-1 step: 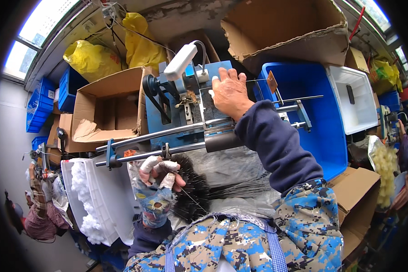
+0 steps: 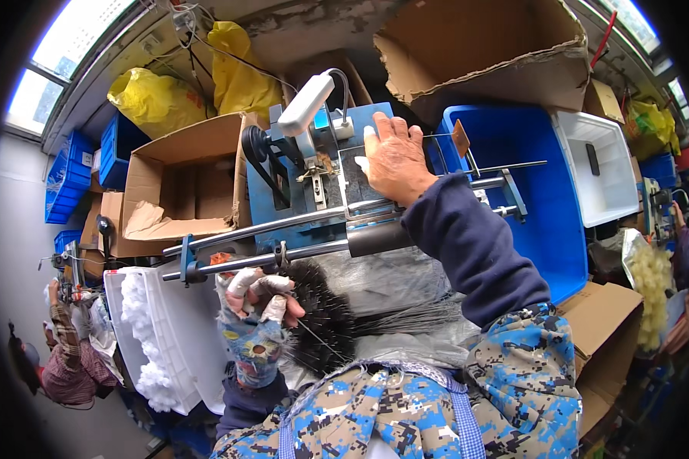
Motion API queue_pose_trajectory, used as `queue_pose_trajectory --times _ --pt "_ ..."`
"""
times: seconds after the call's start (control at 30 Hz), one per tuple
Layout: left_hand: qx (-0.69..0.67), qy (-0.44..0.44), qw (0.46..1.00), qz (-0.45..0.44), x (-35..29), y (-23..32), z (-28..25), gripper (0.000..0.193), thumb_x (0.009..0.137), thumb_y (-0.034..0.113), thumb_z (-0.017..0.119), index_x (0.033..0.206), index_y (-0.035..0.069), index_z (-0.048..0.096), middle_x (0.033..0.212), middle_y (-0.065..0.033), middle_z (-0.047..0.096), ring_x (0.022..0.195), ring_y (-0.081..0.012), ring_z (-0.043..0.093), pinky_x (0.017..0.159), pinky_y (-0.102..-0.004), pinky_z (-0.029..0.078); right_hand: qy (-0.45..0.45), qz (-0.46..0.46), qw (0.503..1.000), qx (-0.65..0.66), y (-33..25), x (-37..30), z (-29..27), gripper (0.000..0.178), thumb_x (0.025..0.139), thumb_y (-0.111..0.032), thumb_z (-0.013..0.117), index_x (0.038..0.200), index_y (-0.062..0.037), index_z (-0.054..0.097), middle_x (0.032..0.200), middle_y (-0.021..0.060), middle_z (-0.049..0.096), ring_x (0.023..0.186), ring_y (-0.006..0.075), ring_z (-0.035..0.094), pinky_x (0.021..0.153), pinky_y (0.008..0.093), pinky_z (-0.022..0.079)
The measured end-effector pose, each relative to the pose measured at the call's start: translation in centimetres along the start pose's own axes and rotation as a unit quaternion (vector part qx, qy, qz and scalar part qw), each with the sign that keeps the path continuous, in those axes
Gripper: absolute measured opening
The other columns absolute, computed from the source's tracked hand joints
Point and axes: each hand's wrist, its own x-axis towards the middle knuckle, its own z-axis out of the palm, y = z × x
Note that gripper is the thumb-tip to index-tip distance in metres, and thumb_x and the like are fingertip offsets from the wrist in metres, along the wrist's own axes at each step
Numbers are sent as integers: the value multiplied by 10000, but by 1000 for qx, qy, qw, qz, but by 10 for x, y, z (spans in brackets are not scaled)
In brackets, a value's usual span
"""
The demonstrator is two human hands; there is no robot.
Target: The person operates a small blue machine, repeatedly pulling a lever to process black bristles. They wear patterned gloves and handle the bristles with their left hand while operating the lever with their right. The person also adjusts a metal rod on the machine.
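At centre frame the right hand [image 2: 394,164] lies flat, fingers spread, on the blue machine [image 2: 298,191]. Lower down, the left hand [image 2: 254,306] pinches a thin wire [image 2: 318,336] beside the black brush [image 2: 325,321], just under the horizontal steel rods [image 2: 283,256].

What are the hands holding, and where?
The left hand pinches thin wire beside the black bristly bundle. The right hand rests flat on the blue metal machine, gripping nothing.

Around you daylight came through windows [image 2: 50,73] at the upper left, above yellow bags [image 2: 157,99], open cardboard boxes [image 2: 180,183] and blue crates [image 2: 73,176] against a grey wall [image 2: 8,229].
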Motion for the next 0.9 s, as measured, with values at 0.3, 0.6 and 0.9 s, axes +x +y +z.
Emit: queue_pose_trajectory --times 0.3,0.6,0.9 --pt "-1 -13 1000 29 -4 4 8 459 817 -103 502 1230 66 393 920 -201 601 640 -196 623 464 -213 494 -112 48 990 72 -8 -32 -29 522 711 -280 682 1111 18 526 1150 162 386 1021 305 461 750 414 428" --pt "-21 37 999 16 -12 6 -16 472 805 -113 499 1233 60 402 903 -207 601 629 -214 622 450 -225 492 -44 11 995 85 -65 -19 -1 585 753 -358 638 1123 54 449 955 145 491 827 271 557 605 369 495" --pt "-12 48 997 54 -24 10 -44 488 815 -108 486 1262 64 393 931 -197 598 639 -222 627 460 -243 506 -150 -21 986 70 -24 -23 -24 539 710 -229 679 1109 75 480 1031 196 468 889 313 540 731 385 473"
